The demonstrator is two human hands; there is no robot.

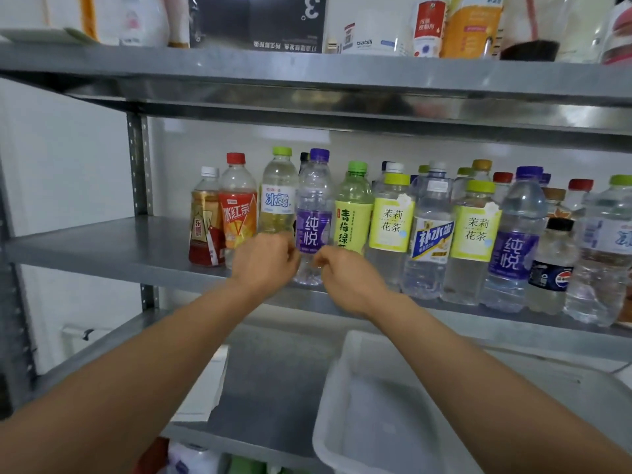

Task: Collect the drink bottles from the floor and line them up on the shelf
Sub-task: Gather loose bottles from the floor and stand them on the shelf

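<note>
Head view: left hand [263,263] and right hand [347,277], fingers curled, flank the purple-label bottle [313,224] on the shelf [102,248]; whether either grips it cannot be told.

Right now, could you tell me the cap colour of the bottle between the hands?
The cap is purple; the head view shows it best.

Middle shelf [102,248] bare at left end between upright post [138,165] and white-capped end bottle [205,220], bottle row [431,241] packed shoulder to shoulder rightward to frame edge, open gap above caps under upper shelf [307,80], white bin [376,405] occupying lower tier.
</note>
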